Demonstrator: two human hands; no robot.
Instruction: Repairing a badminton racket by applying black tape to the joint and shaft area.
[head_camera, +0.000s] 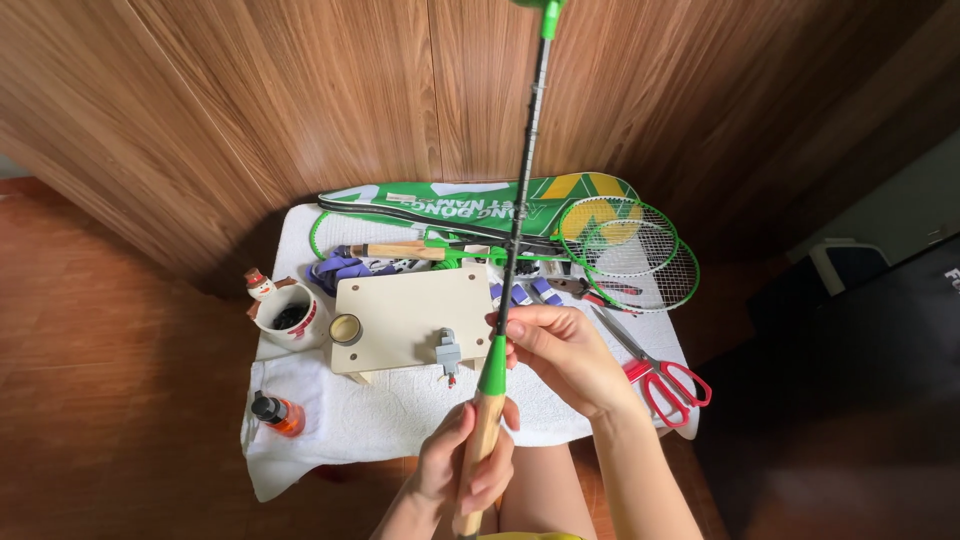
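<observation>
Racket, light and stiff, we grasp with left hand on its bare handle, right hand pinching its shaft.

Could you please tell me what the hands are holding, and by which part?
Both hold a black-shafted racket: the left hand grips its bare wooden handle, the right hand pinches its green cone.

Red-handled scissors, snowman mug, orange bottle, green racket cover, white towel, wooden board
</observation>
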